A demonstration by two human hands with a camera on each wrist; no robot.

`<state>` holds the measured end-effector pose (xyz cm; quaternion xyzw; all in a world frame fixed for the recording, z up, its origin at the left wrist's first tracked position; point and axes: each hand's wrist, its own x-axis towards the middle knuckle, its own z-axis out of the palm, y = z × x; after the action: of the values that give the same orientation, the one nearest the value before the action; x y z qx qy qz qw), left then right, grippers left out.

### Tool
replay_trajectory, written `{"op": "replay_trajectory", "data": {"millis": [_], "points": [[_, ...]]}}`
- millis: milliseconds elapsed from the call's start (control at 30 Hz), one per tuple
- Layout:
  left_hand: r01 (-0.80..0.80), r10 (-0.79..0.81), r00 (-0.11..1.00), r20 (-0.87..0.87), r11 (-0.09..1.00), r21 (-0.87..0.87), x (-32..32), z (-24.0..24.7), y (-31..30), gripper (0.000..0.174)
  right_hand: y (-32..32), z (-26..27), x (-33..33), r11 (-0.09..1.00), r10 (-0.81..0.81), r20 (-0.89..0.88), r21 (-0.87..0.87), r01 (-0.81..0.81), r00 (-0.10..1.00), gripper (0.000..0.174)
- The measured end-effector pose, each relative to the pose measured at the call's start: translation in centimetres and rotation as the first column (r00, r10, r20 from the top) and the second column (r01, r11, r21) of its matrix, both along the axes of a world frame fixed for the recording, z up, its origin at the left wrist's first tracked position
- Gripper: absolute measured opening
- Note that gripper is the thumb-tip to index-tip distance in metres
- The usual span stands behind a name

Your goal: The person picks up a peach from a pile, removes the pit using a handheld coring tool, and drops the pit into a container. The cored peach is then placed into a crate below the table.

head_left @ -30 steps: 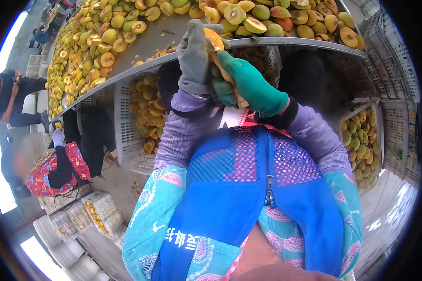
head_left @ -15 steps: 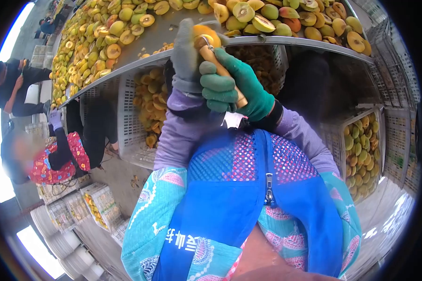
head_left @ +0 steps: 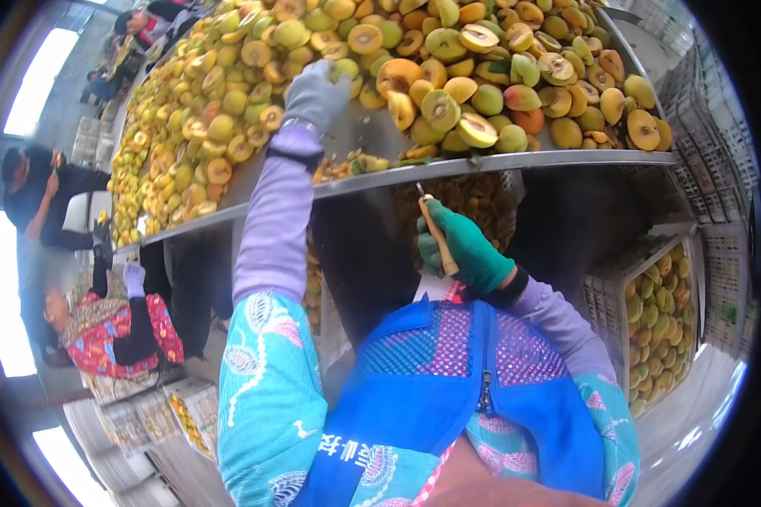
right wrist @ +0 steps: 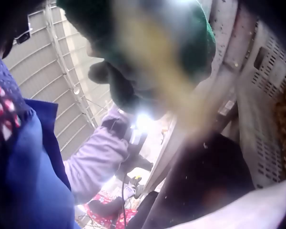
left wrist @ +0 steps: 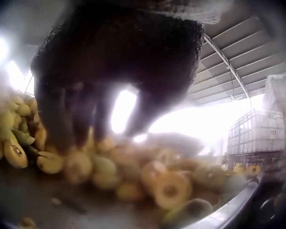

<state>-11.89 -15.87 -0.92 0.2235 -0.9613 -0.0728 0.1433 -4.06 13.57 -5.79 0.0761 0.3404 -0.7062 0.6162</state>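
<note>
The grey-gloved left hand (head_left: 317,95) is over the halved yellow-green fruit (head_left: 365,39) on the metal table. In the left wrist view this hand (left wrist: 114,71) is dark, its fingers pointing down at blurred fruit (left wrist: 171,190); whether they touch any cannot be told. Below the table's edge, the green-gloved right hand (head_left: 473,252) grips a wooden-handled tool (head_left: 436,232), its thin metal tip pointing up and away from the body. The right wrist view has the green glove (right wrist: 198,43) close up, with the handle (right wrist: 157,57) blurred across it.
The table's metal rim (head_left: 558,159) crosses in front of the body. Under it is a crate of fruit pieces (head_left: 473,203); another fruit-filled crate (head_left: 659,313) stands at right. Other people sit along the left side, one in a red patterned garment (head_left: 118,334).
The left hand has left the tool and moved forward over the pile; the orange fruit piece it held is no longer in it. The right hand has lowered in view, still gripping the tool.
</note>
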Motion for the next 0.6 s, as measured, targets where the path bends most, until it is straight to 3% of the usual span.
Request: {"op": "replay_trajectory", "data": {"millis": [100, 167, 233, 267, 300, 367, 433, 500, 567, 600], "points": [[-0.039, 0.132, 0.940, 0.316, 0.958, -0.284, -5.8, -2.3, -0.7, 0.054, 0.6, 0.8, -1.1, 0.997, -0.055, -0.018, 0.058, 0.056, 0.998, 0.038], [-0.048, 0.090, 0.919, 0.383, 0.992, -0.117, -6.7, -0.9, -1.3, 0.060, 1.0, 0.8, -1.2, 0.993, -0.084, -0.094, 0.081, 0.091, 0.992, 0.039], [-0.004, -0.040, 0.946, 0.323, 0.991, 0.135, -5.2, -0.4, -3.3, 0.055, 1.3, 1.8, -1.5, 0.988, -0.125, -0.218, 0.066, 0.142, 0.968, 0.038], [-0.056, -0.010, 0.995, 0.098, 0.759, 0.648, -3.0, -0.8, -3.7, 0.050, 1.1, 2.5, -1.9, 0.986, -0.139, -0.280, 0.048, 0.159, 0.950, 0.038], [0.079, 0.023, 0.995, -0.100, 0.455, 0.887, -0.3, 0.5, -2.2, 0.046, 0.7, 3.2, -2.3, 0.986, -0.122, -0.400, 0.053, 0.156, 0.908, 0.037], [0.240, 0.042, 0.968, -0.247, 0.130, 0.962, 4.4, 1.1, -0.6, 0.050, -0.6, 4.2, -2.7, 0.988, -0.073, -0.620, 0.064, 0.143, 0.781, 0.036], [0.372, -0.010, 0.927, -0.375, -0.109, 0.922, 7.0, 0.7, 1.6, 0.054, -2.4, 3.3, -2.3, 0.983, -0.106, -0.807, 0.003, 0.183, 0.581, 0.032], [0.456, 0.053, 0.887, -0.460, -0.269, 0.848, 9.0, 0.3, 4.5, 0.058, -3.9, 2.8, -1.9, 0.978, -0.072, -0.936, 0.001, 0.209, 0.343, 0.031], [0.529, 0.142, 0.842, -0.520, -0.409, 0.744, 9.4, 0.3, 7.7, 0.055, -4.3, 2.9, -1.4, 0.971, -0.052, -0.968, 0.009, 0.240, 0.245, 0.032], [0.549, 0.109, 0.835, -0.540, -0.226, 0.804, 9.5, -0.2, 8.5, 0.053, -4.2, 3.0, -1.3, 0.967, -0.051, -0.976, 0.005, 0.256, 0.213, 0.032]]}}
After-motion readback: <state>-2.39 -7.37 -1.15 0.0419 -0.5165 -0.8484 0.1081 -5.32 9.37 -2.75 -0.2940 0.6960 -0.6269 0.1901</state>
